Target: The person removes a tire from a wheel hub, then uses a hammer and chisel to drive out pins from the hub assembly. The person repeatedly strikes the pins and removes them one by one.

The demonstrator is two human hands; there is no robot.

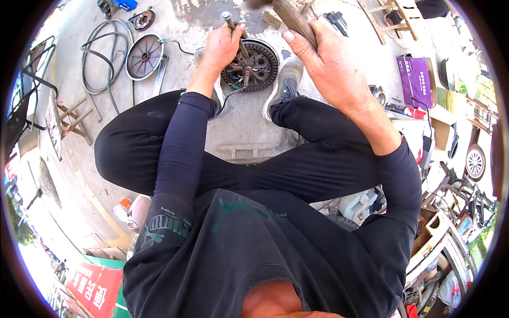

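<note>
Between my shoes stands a round motor core (pixel 258 74) with a toothed rim and an axle sticking up from its centre. My left hand (pixel 220 47) is closed round a steel rod (pixel 228 19) with a wide top end. The rod's lower end reaches the core's face, beside the axle. In my right hand (pixel 336 69) is the wooden handle of a hammer (pixel 293 20), raised to the right of the rod. The hammer's head is blurred and partly cut off by the upper edge.
Left of the core lie a round metal cover (pixel 145 57), a coiled hose (pixel 106 63) and a smaller round part (pixel 143 20). A purple box (pixel 415 79) and scattered parts stand at the right. A small wooden stool (pixel 74 119) is at far left.
</note>
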